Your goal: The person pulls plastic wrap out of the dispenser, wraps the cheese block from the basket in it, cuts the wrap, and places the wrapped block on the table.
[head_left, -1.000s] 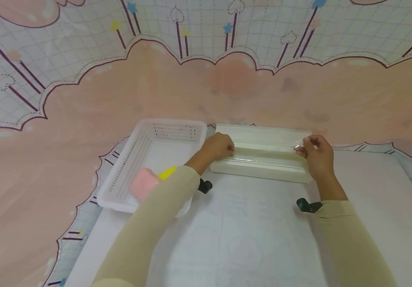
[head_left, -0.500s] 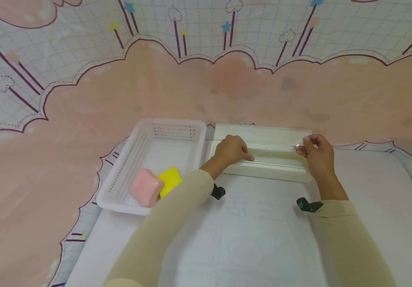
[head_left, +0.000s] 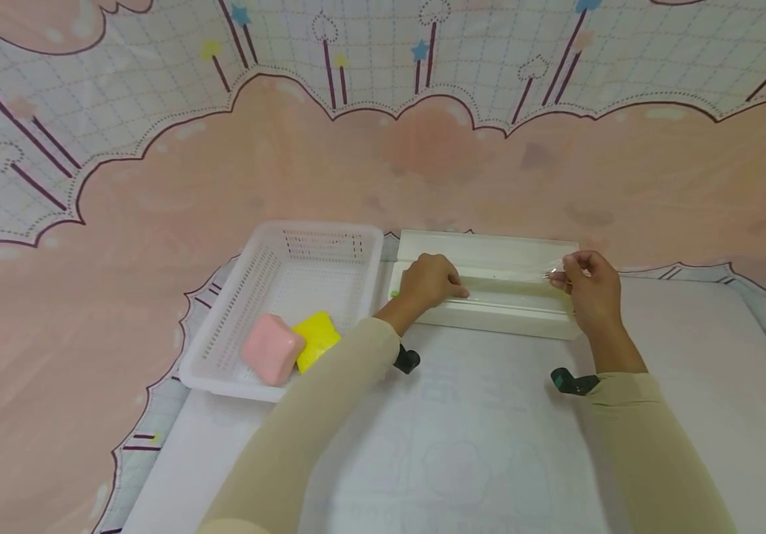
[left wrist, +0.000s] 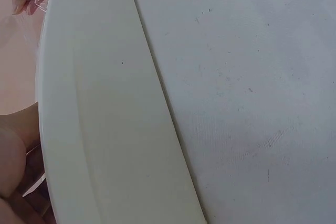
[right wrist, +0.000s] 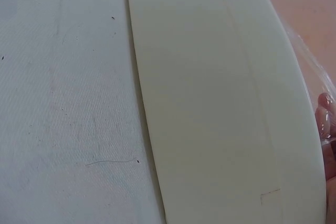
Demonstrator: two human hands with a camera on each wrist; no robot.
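White basket (head_left: 302, 282) on the counter (head_left: 476, 415), at nine o'clock from the long pale box (head_left: 496, 321)

In it: pink block (head_left: 272, 350) toward six o'clock; yellow block (head_left: 317, 341) right beside, at the pink one's three o'clock

Left hand (head_left: 428, 282) over the box's nine o'clock end, fingers bent down into its hollow; cannot tell whether they pinch anything

Box open, flap (head_left: 489, 249) raised along twelve o'clock

Clear film (head_left: 552, 272) at the box's three o'clock end, pinched between thumb and fingers of right hand (head_left: 592, 293)
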